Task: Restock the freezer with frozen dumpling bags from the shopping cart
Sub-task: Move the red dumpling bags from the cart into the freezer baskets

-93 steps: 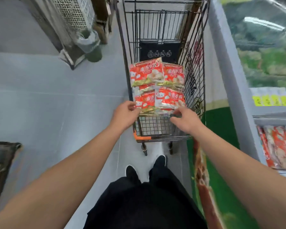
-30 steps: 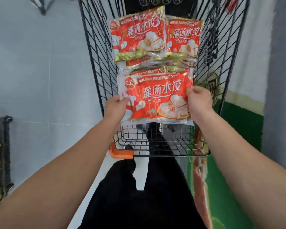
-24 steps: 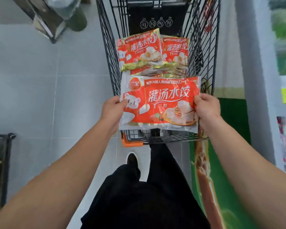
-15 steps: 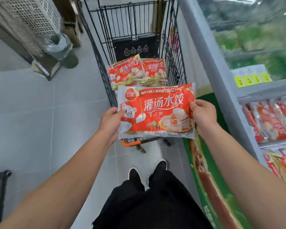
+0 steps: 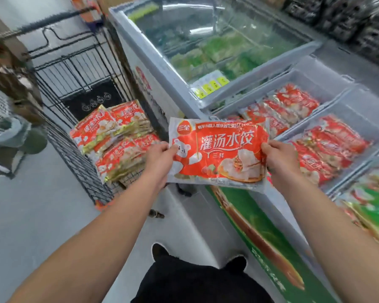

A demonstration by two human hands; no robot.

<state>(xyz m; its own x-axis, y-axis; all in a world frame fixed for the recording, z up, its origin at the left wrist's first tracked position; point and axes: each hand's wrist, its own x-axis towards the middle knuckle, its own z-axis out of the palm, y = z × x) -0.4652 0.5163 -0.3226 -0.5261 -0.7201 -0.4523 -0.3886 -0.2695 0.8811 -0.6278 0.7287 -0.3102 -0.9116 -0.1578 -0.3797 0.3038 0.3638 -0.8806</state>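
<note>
At about nine o'clock the shopping cart (image 5: 79, 119) holds more red dumpling bags (image 5: 114, 145), stacked near its close end. The left hand (image 5: 159, 162) pinches the left short edge of one dumpling bag (image 5: 219, 154), thumb on the printed face; the right hand (image 5: 279, 159) grips the opposite short edge. The bag hangs between them, face up, long axis running from nine to three o'clock, above the freezer's (image 5: 162, 68) near wall. The open bin of matching red bags (image 5: 328, 147) lies toward two o'clock, just beyond the right hand, so that hand is nearer and likely leads the placement.
</note>
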